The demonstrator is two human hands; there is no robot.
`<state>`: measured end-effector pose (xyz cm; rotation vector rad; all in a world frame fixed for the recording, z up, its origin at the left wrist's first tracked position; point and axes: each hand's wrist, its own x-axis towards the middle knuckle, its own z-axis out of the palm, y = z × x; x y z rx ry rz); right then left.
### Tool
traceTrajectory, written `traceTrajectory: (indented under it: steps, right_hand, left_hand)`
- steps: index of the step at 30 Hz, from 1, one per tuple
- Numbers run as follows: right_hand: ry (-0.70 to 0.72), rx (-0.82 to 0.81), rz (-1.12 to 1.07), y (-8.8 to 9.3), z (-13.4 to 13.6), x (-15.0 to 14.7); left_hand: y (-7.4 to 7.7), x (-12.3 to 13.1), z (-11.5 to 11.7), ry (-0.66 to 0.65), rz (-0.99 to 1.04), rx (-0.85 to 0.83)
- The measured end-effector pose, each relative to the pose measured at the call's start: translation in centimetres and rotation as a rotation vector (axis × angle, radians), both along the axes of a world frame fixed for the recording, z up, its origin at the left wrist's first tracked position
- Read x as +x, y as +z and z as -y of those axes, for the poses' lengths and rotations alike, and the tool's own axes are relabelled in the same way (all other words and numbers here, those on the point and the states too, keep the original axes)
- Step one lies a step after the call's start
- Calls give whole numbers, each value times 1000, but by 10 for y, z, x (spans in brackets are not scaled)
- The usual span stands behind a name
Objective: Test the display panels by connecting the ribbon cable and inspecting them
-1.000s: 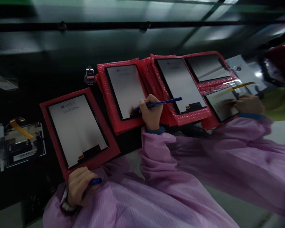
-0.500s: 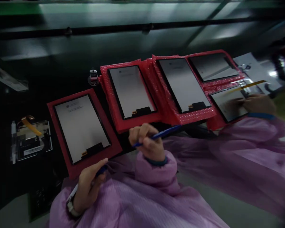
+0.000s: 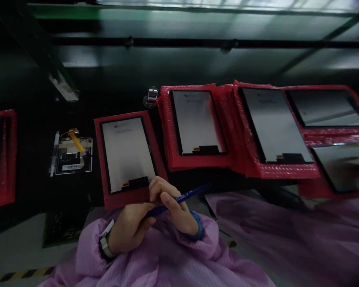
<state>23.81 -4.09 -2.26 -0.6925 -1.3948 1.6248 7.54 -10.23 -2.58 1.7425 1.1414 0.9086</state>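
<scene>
My right hand [image 3: 175,209] pinches a blue pen [image 3: 185,196], which slants up to the right. My left hand [image 3: 130,227] is closed around the pen's lower end, so both hands meet just in front of my chest. Right behind them a grey display panel [image 3: 127,153] lies in a red tray [image 3: 100,167] on the dark bench. Neither hand touches the panel. Pink sleeves cover both my arms, with a watch on the left wrist.
Further display panels [image 3: 197,119] [image 3: 272,123] [image 3: 326,107] lie on red bubble wrap to the right. A circuit assembly with a yellow flex [image 3: 73,153] and another red tray [image 3: 2,159] lie to the left. A small metal counter [image 3: 151,97] stands behind. A co-worker's pink sleeve [image 3: 287,231] fills the lower right.
My right hand drew the pen back from the second panel towards my chest. My left hand rose to meet the pen's tip end. The view swung left and the co-worker's hand left it.
</scene>
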Motion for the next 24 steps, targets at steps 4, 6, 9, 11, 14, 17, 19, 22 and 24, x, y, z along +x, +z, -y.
traceTrajectory:
  steps: [4,6,9,11,14,17,19,22,24]
  right_hand:
    - [7,-9,13,1,15,-9]
    - [31,-19,-17,1,21,-11]
    - [73,45,-8,0,25,-12]
    - [109,112,3,1,23,-12]
    - [174,189,17,7,14,-16]
    - [236,256,129,22,-5,-22]
    - [290,304,243,37,-23,-28]
    - [304,314,347,54,-56,-41]
    - [188,309,452,55,-82,-48]
  left_hand:
    - [13,2,0,32,75,-37]
    - [22,1,0,19,109,-37]
    - [33,-2,1,-6,132,-55]
    - [36,-3,2,-21,152,-108]
    - [34,-2,4,-20,238,-191]
    - [28,0,4,77,309,-207]
    - [26,-2,2,176,239,-159]
    - [27,-19,-1,267,-24,17]
    - [27,-42,-1,294,-205,152]
